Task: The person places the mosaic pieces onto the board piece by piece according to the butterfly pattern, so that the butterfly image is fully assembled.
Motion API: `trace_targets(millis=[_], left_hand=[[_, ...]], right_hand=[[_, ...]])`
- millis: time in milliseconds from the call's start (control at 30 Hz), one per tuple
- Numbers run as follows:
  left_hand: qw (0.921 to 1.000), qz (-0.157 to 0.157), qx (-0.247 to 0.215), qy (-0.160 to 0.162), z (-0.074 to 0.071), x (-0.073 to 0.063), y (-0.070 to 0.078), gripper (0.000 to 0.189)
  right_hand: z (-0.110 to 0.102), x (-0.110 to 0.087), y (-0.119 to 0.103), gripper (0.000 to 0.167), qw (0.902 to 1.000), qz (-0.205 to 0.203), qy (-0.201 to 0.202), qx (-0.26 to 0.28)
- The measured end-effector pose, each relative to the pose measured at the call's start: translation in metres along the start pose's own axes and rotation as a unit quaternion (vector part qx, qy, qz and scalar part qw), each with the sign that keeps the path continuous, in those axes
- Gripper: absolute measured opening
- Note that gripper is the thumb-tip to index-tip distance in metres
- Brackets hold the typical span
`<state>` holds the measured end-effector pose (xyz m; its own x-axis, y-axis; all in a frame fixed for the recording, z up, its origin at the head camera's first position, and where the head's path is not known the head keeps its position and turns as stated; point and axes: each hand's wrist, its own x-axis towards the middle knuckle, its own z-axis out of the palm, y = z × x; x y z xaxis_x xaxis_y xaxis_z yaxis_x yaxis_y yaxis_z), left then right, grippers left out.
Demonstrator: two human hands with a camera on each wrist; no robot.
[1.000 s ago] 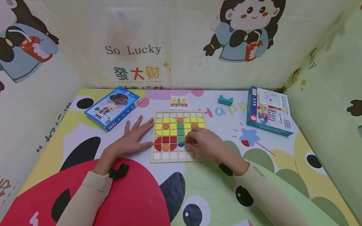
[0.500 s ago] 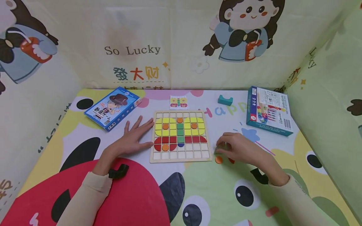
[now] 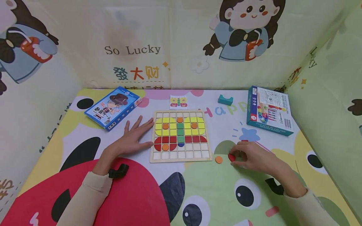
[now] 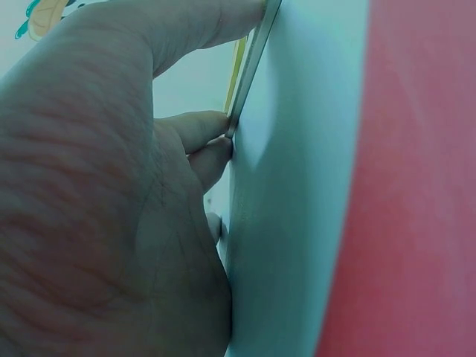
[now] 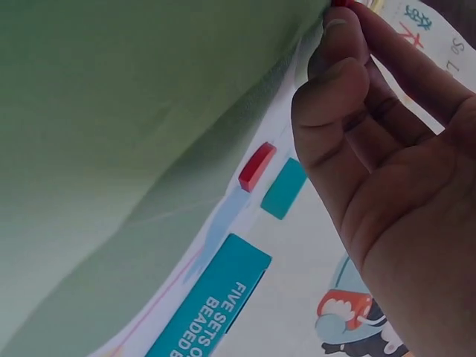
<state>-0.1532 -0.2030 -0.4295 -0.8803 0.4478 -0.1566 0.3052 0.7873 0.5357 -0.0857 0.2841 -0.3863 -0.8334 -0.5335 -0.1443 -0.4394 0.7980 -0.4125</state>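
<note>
A wooden grid board [image 3: 181, 161] bears yellow, red, green, orange and blue tiles set out as a butterfly. My left hand [image 3: 127, 141] lies with fingers spread at the board's left edge, its fingertips [image 4: 223, 123] right at the rim. To the right of the board, my right hand [image 3: 251, 157] pinches a red tile [image 3: 231, 157] between thumb and fingers, low over the tabletop. Beside that tile lies an orange disc [image 3: 219, 159]. Behind the right hand a second red tile [image 5: 257, 167] rests on the table, mostly hidden by the hand in the head view.
A small card [image 3: 178, 102] with a butterfly picture lies behind the board. Farther right sits a teal block [image 3: 225, 100] with a notched top. A blue box [image 3: 113, 106] is at the back left, a teal-edged box [image 3: 270, 111] at the back right.
My right hand has moved from the board to the right and now grips a red tile. The red row on the board's right side has come into view. My left hand stays put.
</note>
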Motion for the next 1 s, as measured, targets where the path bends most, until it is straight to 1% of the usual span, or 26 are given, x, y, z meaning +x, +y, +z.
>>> trace_targets(millis=[167,333,567,667,833,1000], left_hand=[[1.0000,0.000,0.001,0.001,0.000,0.000,0.000,0.097],[1.0000,0.000,0.003,0.001,0.001,-0.001,0.000,0.096],[1.0000,0.001,0.006,0.001,0.001,-0.001,0.000,0.097],[1.0000,0.001,0.006,0.000,0.001,-0.001,0.000,0.096],[1.0000,0.001,0.009,0.000,0.001,0.000,0.000,0.097],[1.0000,0.000,0.009,0.001,0.002,0.000,-0.001,0.097]], right_hand=[[0.002,0.001,0.000,0.021,0.9999,-0.009,0.002,0.011],[0.003,0.002,0.000,0.020,0.9998,0.001,0.000,0.021],[0.005,0.004,-0.001,0.018,0.9997,0.001,0.005,0.024],[0.004,0.008,-0.003,0.017,0.9996,0.009,0.006,0.027],[0.004,0.020,-0.015,0.014,0.9997,0.010,0.013,0.020],[0.005,0.044,-0.035,0.019,0.9997,0.004,0.003,0.022]])
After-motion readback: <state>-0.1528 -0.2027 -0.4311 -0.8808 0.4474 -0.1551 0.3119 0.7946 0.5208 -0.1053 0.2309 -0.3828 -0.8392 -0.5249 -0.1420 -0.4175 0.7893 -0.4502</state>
